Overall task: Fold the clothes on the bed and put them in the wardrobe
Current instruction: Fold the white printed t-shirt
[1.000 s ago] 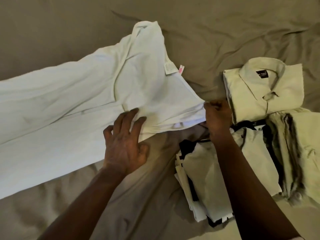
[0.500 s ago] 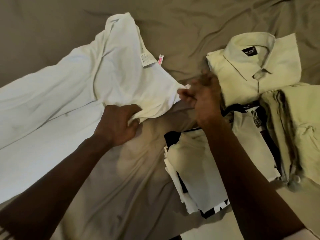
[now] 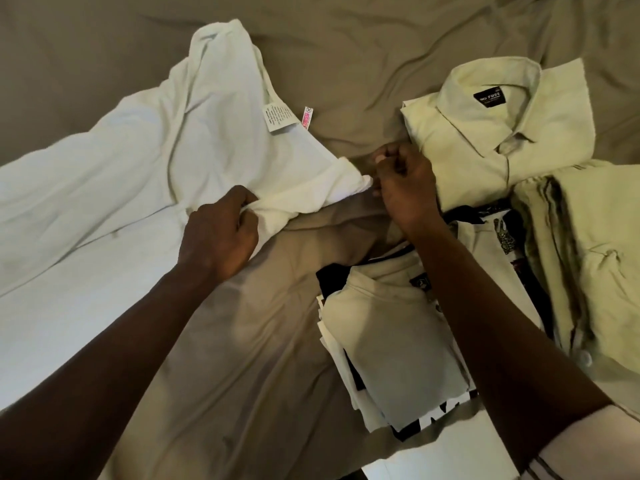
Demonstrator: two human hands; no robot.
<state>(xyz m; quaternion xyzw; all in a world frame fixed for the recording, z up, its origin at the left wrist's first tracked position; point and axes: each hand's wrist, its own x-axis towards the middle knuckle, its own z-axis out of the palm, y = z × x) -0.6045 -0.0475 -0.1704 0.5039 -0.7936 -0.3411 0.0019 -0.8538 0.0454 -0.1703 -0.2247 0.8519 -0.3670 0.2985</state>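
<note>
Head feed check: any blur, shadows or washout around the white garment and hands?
Head view: mostly sharp; white garment bright but folds visible; left hand and right hand underexposed, finger detail murky; soft shadow on the bedsheet beneath the arms.

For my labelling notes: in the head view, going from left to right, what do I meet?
white garment → left hand → care label → right hand → collared shirt → green folded clothes

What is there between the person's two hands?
In the head view, an edge of the white garment spans from the left hand, which grips it, to the right hand pinching its corner; brown bedsheet lies below.
</note>
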